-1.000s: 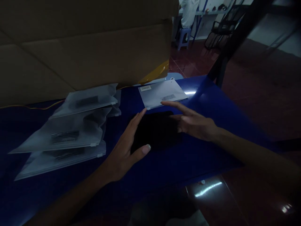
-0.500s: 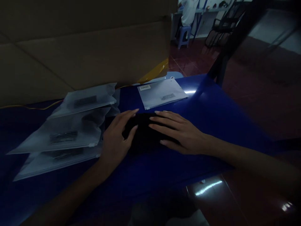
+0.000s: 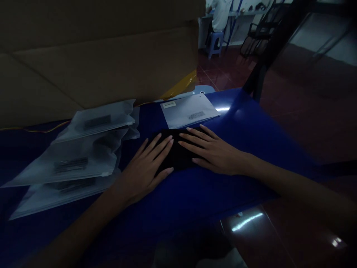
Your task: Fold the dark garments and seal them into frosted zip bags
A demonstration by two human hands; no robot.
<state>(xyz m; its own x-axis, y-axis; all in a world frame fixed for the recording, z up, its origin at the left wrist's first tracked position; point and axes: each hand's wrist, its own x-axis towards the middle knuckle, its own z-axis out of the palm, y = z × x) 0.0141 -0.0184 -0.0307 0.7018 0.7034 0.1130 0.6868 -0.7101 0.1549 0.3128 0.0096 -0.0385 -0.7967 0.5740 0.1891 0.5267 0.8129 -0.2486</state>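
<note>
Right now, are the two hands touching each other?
Apart. In the head view, a strip of the black item shows between the left hand and the right hand, even where they come closest.

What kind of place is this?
Probably a workshop: zip bags lie piled on a blue table, and farther back a person sits on a stool at a bench.

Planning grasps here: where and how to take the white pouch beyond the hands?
Probably pinch the white pouch by its right edge, coming in low from the right. It lies flat on the blue table, which extends past that edge, while the black item and right hand crowd its near side.
</note>
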